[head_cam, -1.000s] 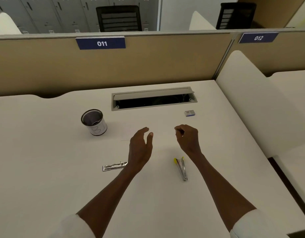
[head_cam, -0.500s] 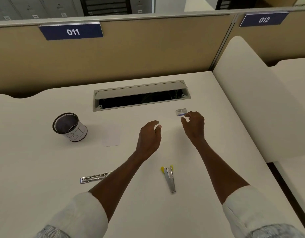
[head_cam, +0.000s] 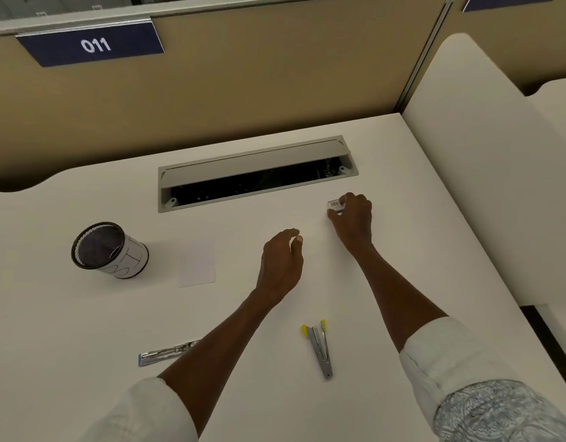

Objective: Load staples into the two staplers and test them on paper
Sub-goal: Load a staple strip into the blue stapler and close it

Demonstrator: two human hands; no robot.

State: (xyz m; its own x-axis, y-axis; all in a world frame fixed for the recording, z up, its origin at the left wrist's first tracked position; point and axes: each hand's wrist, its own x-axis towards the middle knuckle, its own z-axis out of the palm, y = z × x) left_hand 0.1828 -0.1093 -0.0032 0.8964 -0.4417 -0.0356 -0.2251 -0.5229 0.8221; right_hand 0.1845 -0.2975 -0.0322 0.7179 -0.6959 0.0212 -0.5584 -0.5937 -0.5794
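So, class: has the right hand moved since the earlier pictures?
Yes. The right hand has reached away from the yellow-tipped stapler, toward the cable slot, onto the staple box.

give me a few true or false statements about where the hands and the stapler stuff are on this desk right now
1. The right hand pinches the small staple box. True.
2. The left hand holds the yellow-tipped stapler. False: the left hand is empty, and that stapler lies on the desk nearer the person.
3. The slip of paper lies between the mesh pen cup and the left hand. True.
4. The silver stapler stands inside the mesh pen cup. False: it lies flat on the desk, partly behind the left forearm.
5. The staple box sits inside the cable tray opening. False: it is on the desk just in front of the opening.
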